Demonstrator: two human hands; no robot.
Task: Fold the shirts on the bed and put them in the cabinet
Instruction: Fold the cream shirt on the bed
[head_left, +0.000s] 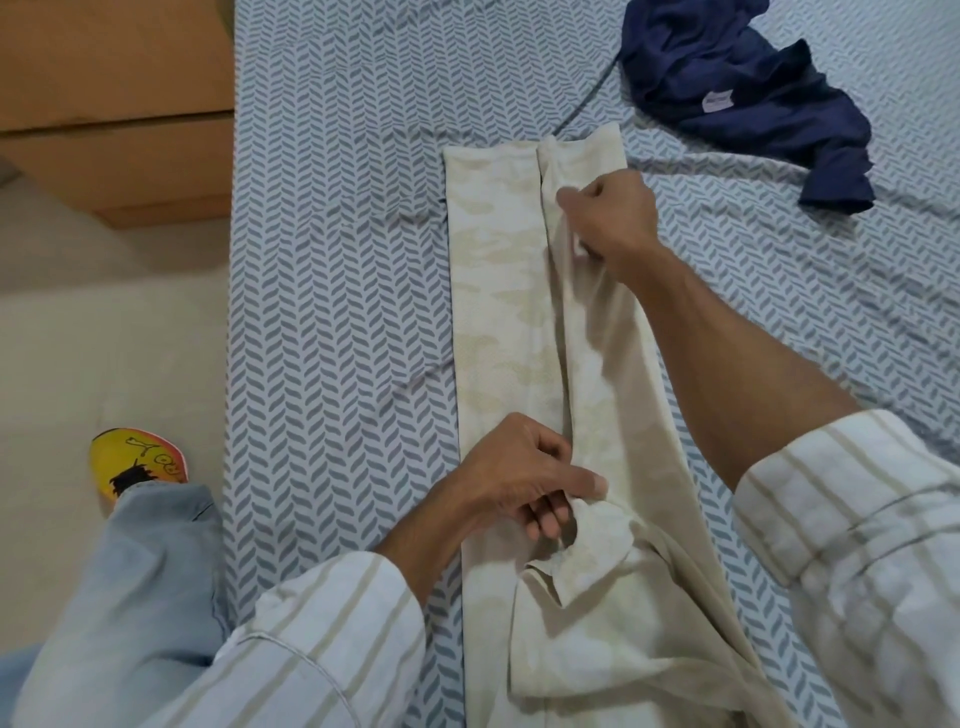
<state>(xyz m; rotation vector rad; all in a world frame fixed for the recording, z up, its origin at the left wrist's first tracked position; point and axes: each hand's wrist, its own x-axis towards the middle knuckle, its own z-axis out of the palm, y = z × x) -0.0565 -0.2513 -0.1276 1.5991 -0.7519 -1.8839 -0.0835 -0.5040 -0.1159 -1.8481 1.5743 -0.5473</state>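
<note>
Sleeves (332, 639): striped, cream/white, nearest the lens; both cut off by bottom edge.
Left hand (519, 480): fingers (543, 522) curled, pinching folded edge of cream shirt near its collar; fingertips partly hidden under cloth.
Right hand (610, 215): reaches far end, fingers closed on same fold edge; tips hidden behind knuckles.
Cream shirt (498, 291): lies lengthwise on bed, folded into a narrow strip; right flap raised between hands; lower part runs out of frame.
Navy shirt (748, 98): crumpled, top right of bed, well apart from cream one; top cut off.
Bed (337, 260): herringbone sheet.
Cabinet (114, 104): wooden, top left, only a corner seen.
Foot (137, 460): yellow shoe on floor, jeans leg covers part.
</note>
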